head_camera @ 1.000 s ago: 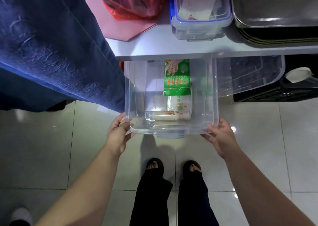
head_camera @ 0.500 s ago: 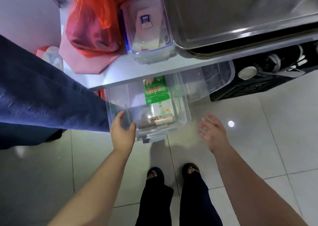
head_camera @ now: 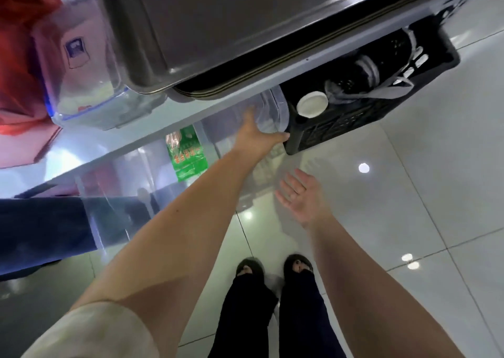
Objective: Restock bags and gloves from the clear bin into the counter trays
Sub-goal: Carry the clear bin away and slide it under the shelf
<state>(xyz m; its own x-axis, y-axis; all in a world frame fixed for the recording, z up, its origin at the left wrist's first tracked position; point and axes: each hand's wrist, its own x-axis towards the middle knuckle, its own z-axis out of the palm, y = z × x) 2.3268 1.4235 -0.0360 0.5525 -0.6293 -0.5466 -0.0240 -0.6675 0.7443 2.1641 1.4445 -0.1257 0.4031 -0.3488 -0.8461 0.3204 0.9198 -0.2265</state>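
Note:
The clear bin [head_camera: 114, 194] sits on the floor, half under the counter edge [head_camera: 152, 139], and is blurred. A green packet of gloves [head_camera: 188, 153] lies inside it. My left arm crosses to the right, and my left hand [head_camera: 253, 136] is on the corner of a second clear bin [head_camera: 275, 106] under the counter, fingers over its rim and thumb outside. My right hand [head_camera: 302, 196] hovers above the floor, palm up, fingers spread, holding nothing. A large steel tray [head_camera: 231, 30] covers the counter top.
A lidded clear box with a blue rim [head_camera: 81, 66] and a red plastic bag [head_camera: 19, 44] stand on the counter's left. A black crate [head_camera: 368, 98] holding a white cap and shoes sits under the counter at right. Blue cloth [head_camera: 41, 232] hangs at left. My feet stand on pale tiles.
My left hand left the first bin's front edge and swung right onto the second clear bin. My right hand turned palm up. The camera tilted and moved closer to the counter.

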